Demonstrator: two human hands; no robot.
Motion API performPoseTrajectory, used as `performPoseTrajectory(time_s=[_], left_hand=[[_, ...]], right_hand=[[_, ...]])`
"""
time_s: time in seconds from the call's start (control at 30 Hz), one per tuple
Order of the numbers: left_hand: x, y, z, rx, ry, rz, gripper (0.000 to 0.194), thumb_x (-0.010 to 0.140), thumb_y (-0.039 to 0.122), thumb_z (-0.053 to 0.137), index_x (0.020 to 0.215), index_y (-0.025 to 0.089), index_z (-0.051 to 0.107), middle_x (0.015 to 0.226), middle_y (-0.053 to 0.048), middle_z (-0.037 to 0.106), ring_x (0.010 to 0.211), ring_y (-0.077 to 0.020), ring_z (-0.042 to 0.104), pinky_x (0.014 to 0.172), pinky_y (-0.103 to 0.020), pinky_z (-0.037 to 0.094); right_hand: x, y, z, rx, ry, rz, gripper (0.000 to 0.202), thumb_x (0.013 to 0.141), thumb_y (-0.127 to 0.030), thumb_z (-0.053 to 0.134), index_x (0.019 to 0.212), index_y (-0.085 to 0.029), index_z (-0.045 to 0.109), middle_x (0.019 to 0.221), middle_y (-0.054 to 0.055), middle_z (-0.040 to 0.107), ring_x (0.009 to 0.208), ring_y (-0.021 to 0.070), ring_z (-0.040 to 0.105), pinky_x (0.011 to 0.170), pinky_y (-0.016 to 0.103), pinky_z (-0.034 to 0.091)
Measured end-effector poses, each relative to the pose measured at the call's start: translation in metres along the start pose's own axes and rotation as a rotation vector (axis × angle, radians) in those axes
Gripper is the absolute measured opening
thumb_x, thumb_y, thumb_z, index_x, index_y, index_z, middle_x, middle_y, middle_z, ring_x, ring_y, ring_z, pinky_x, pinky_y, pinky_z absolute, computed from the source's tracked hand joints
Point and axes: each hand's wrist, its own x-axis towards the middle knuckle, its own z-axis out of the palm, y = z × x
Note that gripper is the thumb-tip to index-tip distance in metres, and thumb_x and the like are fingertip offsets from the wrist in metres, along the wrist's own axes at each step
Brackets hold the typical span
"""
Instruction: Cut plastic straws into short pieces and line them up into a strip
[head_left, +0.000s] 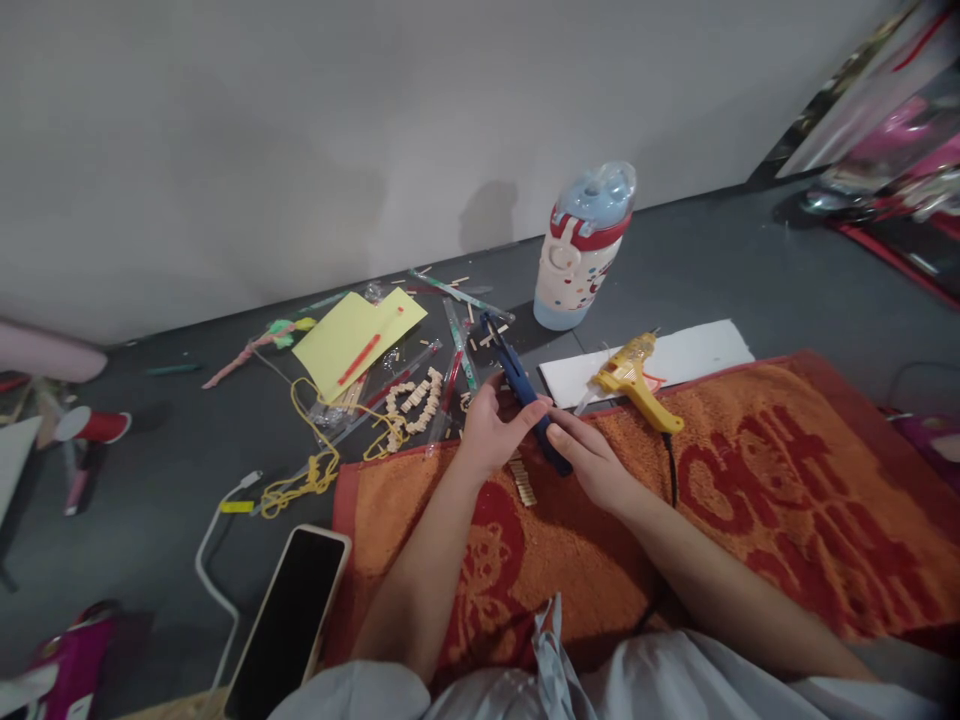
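You are holding a dark blue tool [525,385] in both hands above the orange towel [637,520], its far end pointing away from you over the tabletop [420,325]. Your left hand [491,430] is clamping its fingers around the middle, and your right hand [589,455] is closing its fingers on the part nearer you. A short row of pale pieces [523,482] is lying on the towel just below your hands. To the right, a yellow glue gun [631,372] is resting across a white board [701,350] and the towel's edge. A lidded bottle [581,255] is standing behind them. To the left, a curved chain of pale pieces [433,395] is lying near yellow paper [334,345], yellow string [304,488] and a phone [289,620].
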Motion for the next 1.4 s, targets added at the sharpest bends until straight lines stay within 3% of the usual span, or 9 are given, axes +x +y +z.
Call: performPoseTrajectory(time_s=[0.53, 0.83, 0.9, 1.0, 1.13, 1.27, 1.4], left_hand=[[0.001, -0.001, 0.0, 0.004, 0.011, 0.003, 0.059, 0.058, 0.049, 0.078, 0.098, 0.016, 0.048, 0.085, -0.009, 0.071, 0.079, -0.0197, 0.068, 0.077, -0.034, 0.053], [0.001, -0.002, 0.003, -0.003, 0.032, 0.011, 0.063, 0.057, 0.052, 0.077, 0.099, 0.015, 0.049, 0.082, -0.008, 0.07, 0.075, -0.0176, 0.067, 0.072, -0.031, 0.053], [0.001, -0.002, 0.004, 0.004, 0.043, 0.011, 0.064, 0.056, 0.053, 0.078, 0.1, 0.015, 0.05, 0.082, -0.007, 0.07, 0.074, -0.0166, 0.067, 0.072, -0.03, 0.053], [0.005, -0.001, -0.002, -0.024, 0.049, 0.046, 0.065, 0.058, 0.056, 0.076, 0.102, 0.016, 0.05, 0.083, -0.006, 0.07, 0.079, -0.018, 0.068, 0.074, -0.032, 0.053], [0.015, -0.001, -0.023, -0.065, 0.209, 0.145, 0.057, 0.065, 0.068, 0.062, 0.093, 0.018, 0.055, 0.079, -0.004, 0.068, 0.076, -0.0174, 0.067, 0.068, -0.03, 0.053], [0.022, 0.0, -0.044, -0.088, 0.369, 0.211, 0.052, 0.065, 0.068, 0.061, 0.078, 0.018, 0.058, 0.069, 0.0, 0.064, 0.064, -0.0117, 0.062, 0.059, -0.023, 0.05], [0.02, 0.004, -0.052, -0.133, 0.363, 0.26, 0.044, 0.066, 0.059, 0.068, 0.076, 0.018, 0.06, 0.07, 0.002, 0.062, 0.061, -0.0071, 0.056, 0.055, -0.017, 0.046]], right_hand=[[0.001, -0.005, 0.002, -0.037, 0.042, 0.035, 0.059, 0.079, -0.062, 0.052, 0.117, -0.017, 0.062, 0.085, 0.007, 0.066, 0.097, 0.026, 0.06, 0.083, 0.039, 0.05], [0.0, 0.0, 0.002, -0.043, 0.041, 0.061, 0.058, 0.082, -0.061, 0.049, 0.116, -0.017, 0.061, 0.072, 0.003, 0.062, 0.071, 0.0195, 0.058, 0.065, 0.033, 0.049], [0.0, -0.001, 0.002, -0.083, 0.041, 0.038, 0.057, 0.084, -0.062, 0.045, 0.116, -0.017, 0.06, 0.076, 0.005, 0.063, 0.074, 0.0209, 0.059, 0.069, 0.035, 0.05], [-0.001, -0.007, 0.0, -0.18, -0.006, -0.02, 0.056, 0.087, -0.059, 0.041, 0.122, -0.017, 0.056, 0.098, 0.009, 0.066, 0.093, 0.0243, 0.06, 0.083, 0.039, 0.049], [-0.003, -0.011, -0.003, -0.37, -0.073, -0.08, 0.054, 0.091, -0.054, 0.037, 0.127, -0.016, 0.049, 0.12, 0.013, 0.061, 0.11, 0.0261, 0.057, 0.096, 0.041, 0.044], [-0.006, -0.006, -0.004, -0.57, -0.107, -0.095, 0.055, 0.091, -0.052, 0.035, 0.131, -0.015, 0.043, 0.128, 0.017, 0.056, 0.118, 0.0287, 0.053, 0.1, 0.045, 0.041], [-0.007, -0.004, -0.003, -0.662, -0.142, -0.103, 0.056, 0.092, -0.05, 0.033, 0.133, -0.013, 0.041, 0.128, 0.02, 0.055, 0.118, 0.0299, 0.053, 0.1, 0.047, 0.042]])
